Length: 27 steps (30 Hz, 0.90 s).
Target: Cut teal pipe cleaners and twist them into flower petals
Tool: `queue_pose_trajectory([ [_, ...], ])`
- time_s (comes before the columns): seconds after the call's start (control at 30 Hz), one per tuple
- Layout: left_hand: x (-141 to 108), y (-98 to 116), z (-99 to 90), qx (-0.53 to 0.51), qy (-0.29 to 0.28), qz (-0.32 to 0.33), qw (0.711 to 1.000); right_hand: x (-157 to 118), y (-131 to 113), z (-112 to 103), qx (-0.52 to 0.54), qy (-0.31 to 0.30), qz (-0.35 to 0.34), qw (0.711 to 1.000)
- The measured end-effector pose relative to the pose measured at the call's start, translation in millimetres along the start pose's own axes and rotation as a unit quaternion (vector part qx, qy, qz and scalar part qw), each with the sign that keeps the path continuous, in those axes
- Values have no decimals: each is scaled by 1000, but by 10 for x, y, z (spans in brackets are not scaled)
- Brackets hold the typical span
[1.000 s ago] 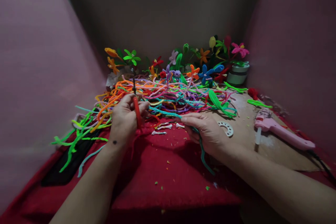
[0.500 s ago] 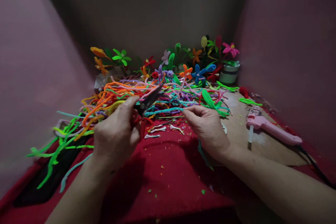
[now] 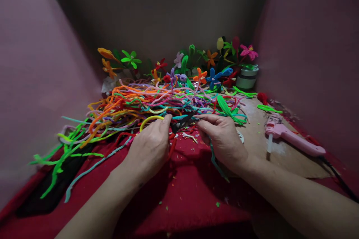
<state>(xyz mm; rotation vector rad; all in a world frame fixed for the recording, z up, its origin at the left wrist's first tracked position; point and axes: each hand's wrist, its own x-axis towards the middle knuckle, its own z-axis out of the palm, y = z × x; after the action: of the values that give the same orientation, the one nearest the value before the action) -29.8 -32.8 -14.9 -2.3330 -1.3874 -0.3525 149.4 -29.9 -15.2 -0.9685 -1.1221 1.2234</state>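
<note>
My left hand [image 3: 153, 140] is closed around a pair of scissors [image 3: 184, 121] with dark blades and red handles. The blades point right, their tips close to the fingers of my right hand [image 3: 223, 134]. That hand pinches a teal pipe cleaner [image 3: 215, 162], whose tail hangs below the palm toward the cloth. Where the blades meet the teal strand is too small and dark to make out. Just behind my left hand curves a yellow pipe cleaner [image 3: 147, 120]. A heap of mixed-colour pipe cleaners [image 3: 134, 97] lies beyond both hands.
A pink glue gun [image 3: 294, 138] rests on cardboard [image 3: 252, 157] at the right, its cord trailing off. Pipe-cleaner flowers [image 3: 213, 78] and a small pot [image 3: 247, 77] stand at the back. Small scraps dot the red cloth [image 3: 193, 194]. Pink walls [image 3: 316, 44] rise at both sides.
My left hand has moved right with the scissors, bringing the blades from the heap to beside my right fingertips. My right hand has stayed nearly in place.
</note>
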Motion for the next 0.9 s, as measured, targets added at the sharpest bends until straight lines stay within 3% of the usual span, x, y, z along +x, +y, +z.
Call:
queue_pose_trajectory([
  [0.57, -7, -36, 70, 55, -7, 7, 998, 26, 20, -5, 39, -31, 27, 998],
  [0.9, -29, -77, 74, 33, -19, 16, 999, 19, 12, -4, 56, -25, 42, 997],
])
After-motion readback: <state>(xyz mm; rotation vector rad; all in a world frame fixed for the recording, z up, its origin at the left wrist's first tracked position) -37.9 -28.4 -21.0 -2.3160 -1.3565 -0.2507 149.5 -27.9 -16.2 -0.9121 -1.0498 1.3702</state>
